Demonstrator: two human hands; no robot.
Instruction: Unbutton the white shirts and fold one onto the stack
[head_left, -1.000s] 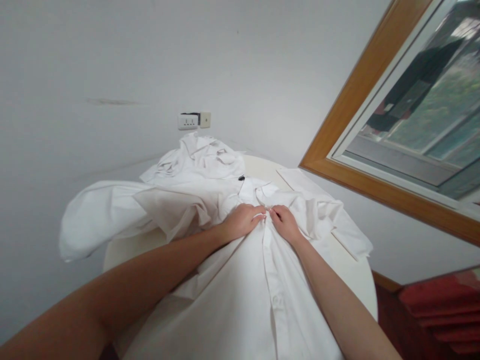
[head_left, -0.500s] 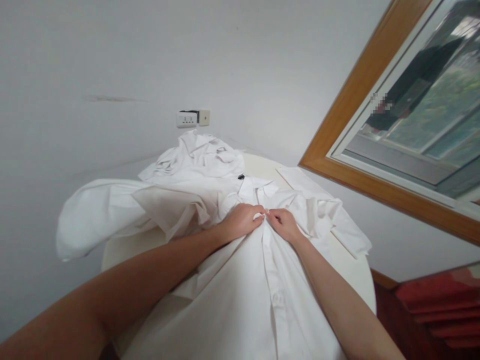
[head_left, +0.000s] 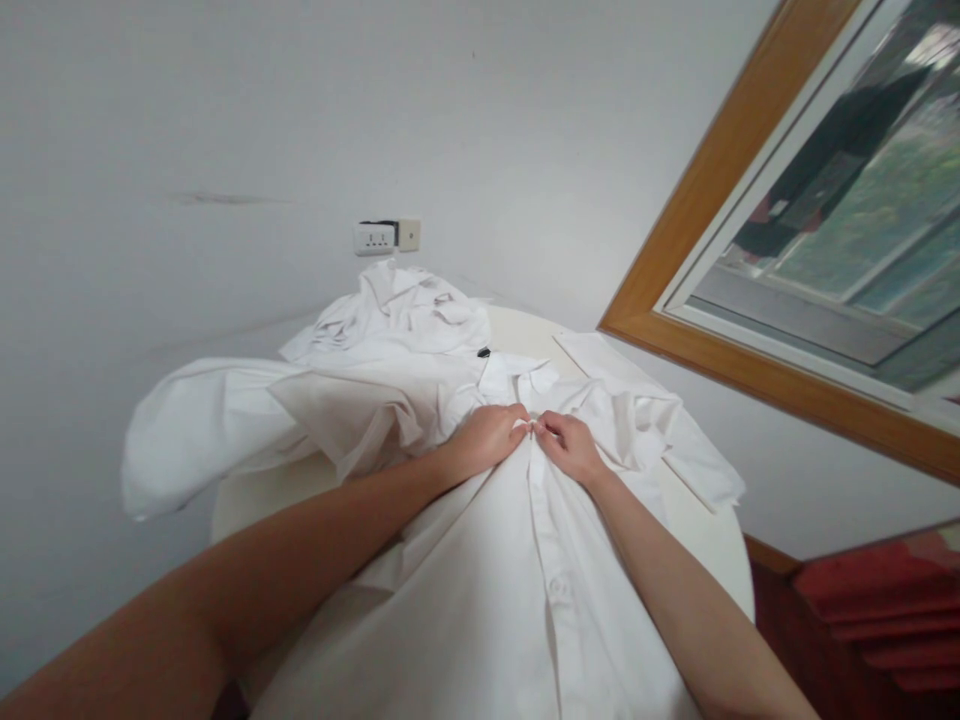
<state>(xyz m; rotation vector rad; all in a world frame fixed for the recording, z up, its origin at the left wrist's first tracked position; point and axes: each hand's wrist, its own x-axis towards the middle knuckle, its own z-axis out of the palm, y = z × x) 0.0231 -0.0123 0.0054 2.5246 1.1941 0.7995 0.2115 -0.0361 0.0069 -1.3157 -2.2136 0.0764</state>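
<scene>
A white button-up shirt (head_left: 480, 590) lies spread over a round white table (head_left: 724, 570), its collar (head_left: 517, 372) toward the far side. My left hand (head_left: 491, 437) pinches the front placket from the left, a little below the collar. From the right, my right hand (head_left: 568, 443) grips the same spot, and the fingertips of both hands meet there. Any button between the fingers is too small and hidden to make out. Lower on the placket a button (head_left: 559, 590) shows. One sleeve (head_left: 199, 430) hangs out past the table's left side.
A crumpled heap of white cloth (head_left: 397, 315) lies at the table's far edge, near a small black item (head_left: 484, 352). Behind it, the wall carries a power socket (head_left: 373, 238). A wood-framed window (head_left: 697, 190) is at right, and red fabric (head_left: 885, 600) hangs at lower right.
Both hands keep their pinch on the placket at nearly the same place, with only slight finger movement. The whole view has shifted very slightly.
</scene>
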